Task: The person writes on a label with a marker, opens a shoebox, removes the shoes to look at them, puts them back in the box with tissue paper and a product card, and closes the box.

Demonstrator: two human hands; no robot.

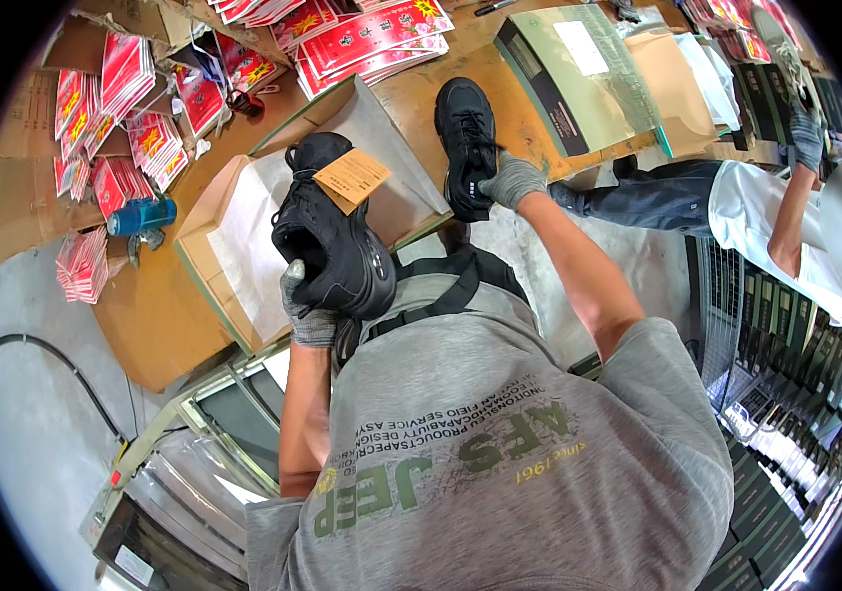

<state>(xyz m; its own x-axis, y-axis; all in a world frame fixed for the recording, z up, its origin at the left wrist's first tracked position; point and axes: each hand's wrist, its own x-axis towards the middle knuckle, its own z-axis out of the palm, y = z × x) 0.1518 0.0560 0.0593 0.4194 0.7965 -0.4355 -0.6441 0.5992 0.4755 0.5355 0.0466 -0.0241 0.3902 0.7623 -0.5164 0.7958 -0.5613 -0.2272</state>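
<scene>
In the head view, the left hand [310, 313] in its grey glove is clamped on the heel end of a black chunky-soled sneaker [334, 241], thumb hooked over the collar; the fingers beneath are hidden. The shoe extends away from those fingers, its long axis running forward and slightly left, toe farthest off, rolled so that its opening faces left. A tan hang tag [352, 180] lies across its laces.

The right hand [516, 180], also gloved, grips the matching black sneaker [465, 138] at the heel from the right. This one points almost straight ahead, toe away from the body. Each hand is nearest its own shoe, and a gap separates the pair.

The open shoebox [202, 225], lined with white paper [243, 241], lies behind and left of the left-hand shoe, which overlaps it from this angle; whether they touch, I cannot tell. The paper-lined part left of that shoe offers room, while the box's tan wall bounds it. Beyond the right-hand shoe's toe is a strip of bench [485, 54], limited on the right by a closed olive shoebox [588, 94] and at upper left by stacked red printed cards [371, 39].
</scene>
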